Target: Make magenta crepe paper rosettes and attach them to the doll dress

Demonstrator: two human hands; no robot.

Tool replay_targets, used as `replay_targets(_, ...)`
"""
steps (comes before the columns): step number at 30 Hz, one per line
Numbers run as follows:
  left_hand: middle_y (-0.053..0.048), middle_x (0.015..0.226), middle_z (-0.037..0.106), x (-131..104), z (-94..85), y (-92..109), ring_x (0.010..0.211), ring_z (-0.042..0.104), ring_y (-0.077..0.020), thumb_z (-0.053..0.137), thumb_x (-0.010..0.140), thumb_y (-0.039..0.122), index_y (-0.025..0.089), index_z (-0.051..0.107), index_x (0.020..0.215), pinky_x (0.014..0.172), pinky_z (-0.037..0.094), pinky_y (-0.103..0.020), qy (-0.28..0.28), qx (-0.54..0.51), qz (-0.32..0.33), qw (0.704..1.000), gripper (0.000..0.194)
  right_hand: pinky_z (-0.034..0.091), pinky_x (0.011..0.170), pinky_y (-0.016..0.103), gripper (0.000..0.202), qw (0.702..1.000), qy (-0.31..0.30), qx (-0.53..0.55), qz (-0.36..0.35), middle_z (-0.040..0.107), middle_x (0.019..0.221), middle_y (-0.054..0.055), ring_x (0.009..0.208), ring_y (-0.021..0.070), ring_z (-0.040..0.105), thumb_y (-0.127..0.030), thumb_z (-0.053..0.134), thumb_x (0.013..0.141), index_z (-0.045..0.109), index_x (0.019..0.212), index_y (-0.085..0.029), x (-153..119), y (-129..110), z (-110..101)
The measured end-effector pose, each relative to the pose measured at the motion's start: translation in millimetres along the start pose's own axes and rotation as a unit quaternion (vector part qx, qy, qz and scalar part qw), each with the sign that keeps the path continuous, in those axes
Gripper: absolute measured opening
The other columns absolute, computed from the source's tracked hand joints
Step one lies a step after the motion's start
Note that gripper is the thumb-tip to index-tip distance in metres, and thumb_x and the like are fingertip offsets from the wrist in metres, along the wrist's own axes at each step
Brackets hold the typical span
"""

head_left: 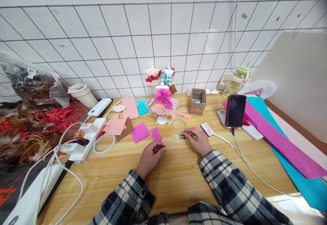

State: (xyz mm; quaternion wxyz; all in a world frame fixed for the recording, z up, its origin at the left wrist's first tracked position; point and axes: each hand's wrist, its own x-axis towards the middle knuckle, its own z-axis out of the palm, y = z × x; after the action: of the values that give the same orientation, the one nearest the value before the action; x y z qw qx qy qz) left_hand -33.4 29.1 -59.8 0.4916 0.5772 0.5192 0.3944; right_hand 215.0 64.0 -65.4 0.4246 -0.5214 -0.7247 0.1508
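Observation:
My right hand (198, 140) has its fingertips closed on the dark handle end of small thread snips (179, 137), which lie on the table with their blades pointing left. Just behind the snips is a thin ring-shaped roll of tape (172, 125). My left hand (150, 157) hovers or rests over the wood with fingers curled and thumb against them; whatever they hold, if anything, is hidden. Beyond it lie magenta paper pieces (140, 132). A miniature dress form (161, 107) in a peach crepe-paper skirt with magenta pleated rosettes stands in the middle.
Two more dressed forms (152, 78) stand behind, by the tiled wall. A small cardboard box (197, 101), a phone (235, 111) and coloured paper sheets (281, 136) are to the right. Power strips (85, 143), cables, a wide tape roll (104, 151) and feathers (28, 133) fill the left.

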Motion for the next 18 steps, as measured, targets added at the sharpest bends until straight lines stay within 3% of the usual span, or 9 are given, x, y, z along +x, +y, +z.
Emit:
replay_targets(5,-0.003,0.076,0.064,-0.5,1.9,4.1,0.068,0.056,-0.0165,0.065,0.075,0.034,0.019,0.068,0.079,0.064,0.043,-0.026,-0.001,0.028,0.014,1.000,0.016,0.045,0.075,0.034,0.015,0.996,-0.051,-0.067,-0.029,0.068,0.079,0.004,0.078,0.0193,0.058,-0.025,0.055,0.084,0.069,0.088,-0.021,-10.0,13.7,-12.3)
replay_targets(18,-0.003,0.076,0.062,-0.4,2.2,5.8,0.069,0.055,-0.0162,0.059,0.080,0.034,0.018,0.065,0.077,0.063,0.042,-0.025,-0.026,0.084,0.035,0.996,0.017,0.039,0.076,0.032,0.013,0.975,-0.135,-0.173,-0.031,0.066,0.080,0.004,0.082,0.0193,0.054,-0.026,0.056,0.084,0.068,0.087,-0.022,-8.3,7.9,-1.2)
